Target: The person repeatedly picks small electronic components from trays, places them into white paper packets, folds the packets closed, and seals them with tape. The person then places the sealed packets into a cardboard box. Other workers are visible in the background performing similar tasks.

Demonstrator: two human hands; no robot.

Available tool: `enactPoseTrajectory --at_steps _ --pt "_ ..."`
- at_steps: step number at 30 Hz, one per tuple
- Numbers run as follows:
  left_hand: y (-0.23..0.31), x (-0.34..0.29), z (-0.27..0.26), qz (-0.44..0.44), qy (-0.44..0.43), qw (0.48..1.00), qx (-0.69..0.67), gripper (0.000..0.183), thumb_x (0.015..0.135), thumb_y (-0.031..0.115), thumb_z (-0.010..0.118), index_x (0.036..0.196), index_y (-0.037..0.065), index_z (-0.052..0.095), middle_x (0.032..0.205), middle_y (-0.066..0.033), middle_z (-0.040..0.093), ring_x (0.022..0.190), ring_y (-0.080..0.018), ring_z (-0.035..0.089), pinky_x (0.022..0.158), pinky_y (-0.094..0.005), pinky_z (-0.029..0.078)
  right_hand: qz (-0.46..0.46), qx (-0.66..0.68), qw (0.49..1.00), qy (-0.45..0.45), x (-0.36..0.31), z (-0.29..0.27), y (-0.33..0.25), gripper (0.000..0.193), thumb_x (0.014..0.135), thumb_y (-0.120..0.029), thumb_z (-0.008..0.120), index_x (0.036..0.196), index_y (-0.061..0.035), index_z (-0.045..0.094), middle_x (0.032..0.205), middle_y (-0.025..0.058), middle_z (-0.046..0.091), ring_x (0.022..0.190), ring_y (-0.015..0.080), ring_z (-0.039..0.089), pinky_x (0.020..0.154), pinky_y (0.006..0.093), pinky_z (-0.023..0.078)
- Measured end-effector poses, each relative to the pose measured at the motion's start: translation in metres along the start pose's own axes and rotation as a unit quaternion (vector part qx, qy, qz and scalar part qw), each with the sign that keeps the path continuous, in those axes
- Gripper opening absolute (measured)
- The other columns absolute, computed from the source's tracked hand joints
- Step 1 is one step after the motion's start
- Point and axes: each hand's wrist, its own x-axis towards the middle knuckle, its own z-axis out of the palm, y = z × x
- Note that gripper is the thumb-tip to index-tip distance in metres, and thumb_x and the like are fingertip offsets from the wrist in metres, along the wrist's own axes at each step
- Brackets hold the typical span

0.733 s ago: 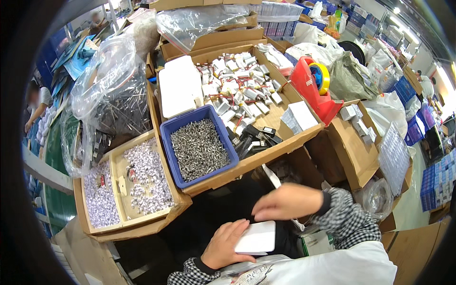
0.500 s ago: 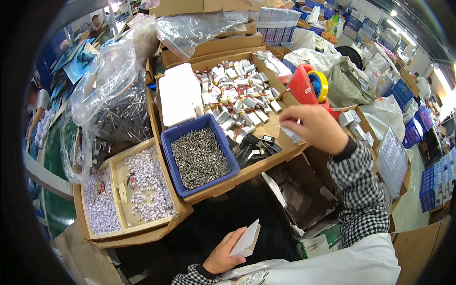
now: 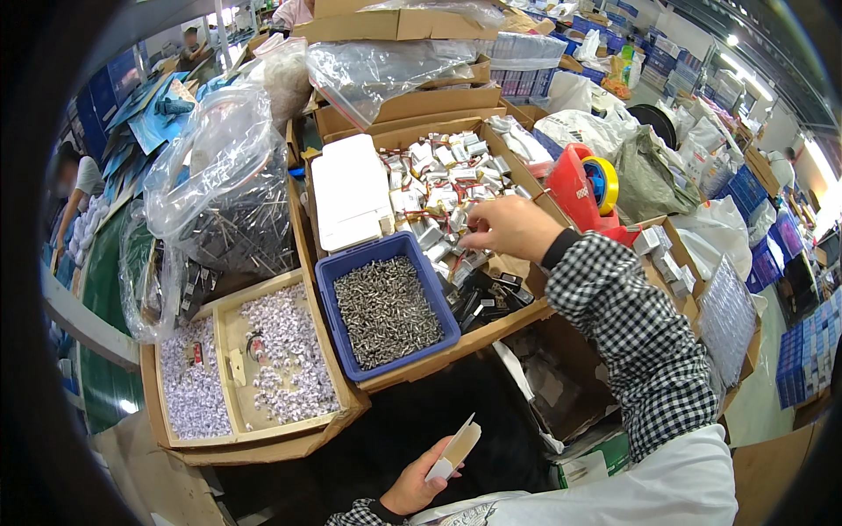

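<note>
My left hand point(image 3: 414, 487), low in the middle, is closed around a small white carton point(image 3: 455, 450) whose open end tilts up and to the right. Over the front part of a cardboard tray, my right hand point(image 3: 517, 230) hovers with bent fingers, thumb and forefinger apart, and nothing visible between them. Below and beyond its fingertips lie many silver pouch batteries point(image 3: 430, 188) with red leads. Black small devices point(image 3: 491, 296) are heaped just nearer to me. A blue bin point(image 3: 326, 302) of small metal screws stands left of them.
White flat boxes point(image 3: 349, 197) are stacked behind the bin. A divided wooden tray point(image 3: 230, 373) of small white parts sits at the left, below a clear plastic bag point(image 3: 224, 184). A red tape dispenser point(image 3: 570, 186) stands at the right, and an open carton point(image 3: 561, 386) is below the table edge.
My right hand has moved left, from the tray's right corner to over the batteries. My left hand keeps the white carton, now turned to show its open end. The view has shifted slightly.
</note>
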Motion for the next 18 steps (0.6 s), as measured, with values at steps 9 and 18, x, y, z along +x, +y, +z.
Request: enactPoseTrajectory --at_steps 9,18 --pt "-0.005 -0.001 -0.007 0.021 0.0 1.0 -0.002 0.096 0.083 0.062 0.056 0.147 0.001 0.019 0.134 -0.013 0.043 0.113 -0.0205 0.052 0.095 -0.035 0.046 0.04 0.149 0.988 0.011 -0.015 -0.037 0.011 0.032 0.085 -0.027 0.057 0.107 -0.0049 0.065 0.087 0.0134 0.069 0.078 0.0261 0.065 0.072 0.0352 0.051" --pt "-0.006 -0.001 -0.01 0.027 0.0 1.0 -0.009 0.096 0.083 0.063 0.055 0.147 0.001 0.02 0.133 -0.0137 0.043 0.113 -0.0211 0.052 0.094 -0.036 0.047 0.104 0.207 0.966 -0.111 -0.063 -0.096 0.047 0.026 0.086 -0.019 0.063 0.103 0.0017 0.062 0.084 0.0075 0.066 0.065 0.011 0.06 0.059 0.0253 0.049"
